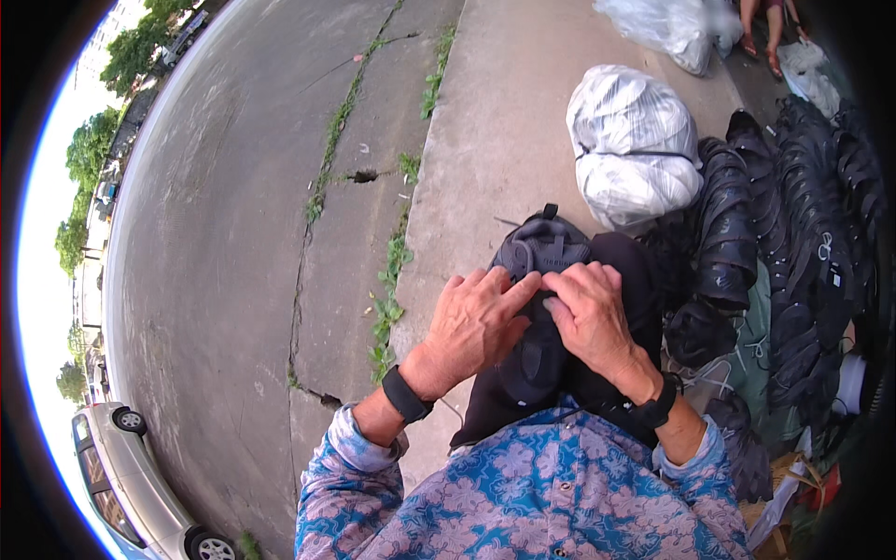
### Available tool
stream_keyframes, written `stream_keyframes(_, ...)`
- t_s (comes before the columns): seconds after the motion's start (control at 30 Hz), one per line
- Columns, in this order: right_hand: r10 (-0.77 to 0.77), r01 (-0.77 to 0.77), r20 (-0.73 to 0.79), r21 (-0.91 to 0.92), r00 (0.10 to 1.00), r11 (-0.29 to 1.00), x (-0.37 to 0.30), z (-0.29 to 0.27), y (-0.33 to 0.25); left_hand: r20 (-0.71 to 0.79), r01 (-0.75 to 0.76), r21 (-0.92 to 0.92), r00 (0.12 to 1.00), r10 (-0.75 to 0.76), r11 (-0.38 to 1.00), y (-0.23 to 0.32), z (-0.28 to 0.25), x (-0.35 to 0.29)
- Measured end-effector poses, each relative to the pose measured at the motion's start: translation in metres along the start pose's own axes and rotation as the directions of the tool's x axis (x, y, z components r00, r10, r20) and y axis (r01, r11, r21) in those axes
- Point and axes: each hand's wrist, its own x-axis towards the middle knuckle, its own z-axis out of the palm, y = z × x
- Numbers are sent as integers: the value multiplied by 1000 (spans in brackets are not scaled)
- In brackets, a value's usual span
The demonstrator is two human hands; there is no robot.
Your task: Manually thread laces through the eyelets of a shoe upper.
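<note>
A black and dark grey shoe (532, 359) rests on my lap, its heel end with a pull tab pointing away from me. Both my hands meet over its opening and lacing area. My left hand (474, 317) lies along the left side, fingers curled and index finger reaching toward the middle. From the right, my right hand (597, 313) bends its fingers over the shoe, thumb and index finger close together. Their fingertips nearly touch. Whatever they pinch is too small to make out. A thin grey lace (506, 222) sticks out beside the heel.
Rows of nested black shoes (723, 224) lie to my right on a green sheet (758, 327). Ahead stands a tied, stuffed white plastic bag (635, 145), with another clear bag (663, 33) farther off near a seated person's legs (765, 37). A silver car (140, 485) is parked at the left.
</note>
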Motion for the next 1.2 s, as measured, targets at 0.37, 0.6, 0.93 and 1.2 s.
stream_keyframes(0.37,-69,75,108,-53,992,996,2,0,1,323,-121,-124,934,155,985,-31,-20,31)
stream_keyframes(0.6,-143,160,159,-99,977,982,2,1,-4,311,-135,-351,917,252,926,-41,-10,24)
stream_keyframes(0.93,-201,228,248,-88,948,970,8,8,-4,112,-98,-533,976,185,841,-51,24,7)
stream_keyframes(1.2,-187,203,227,-47,956,978,10,11,1,62,-17,-591,996,67,807,-42,24,0)
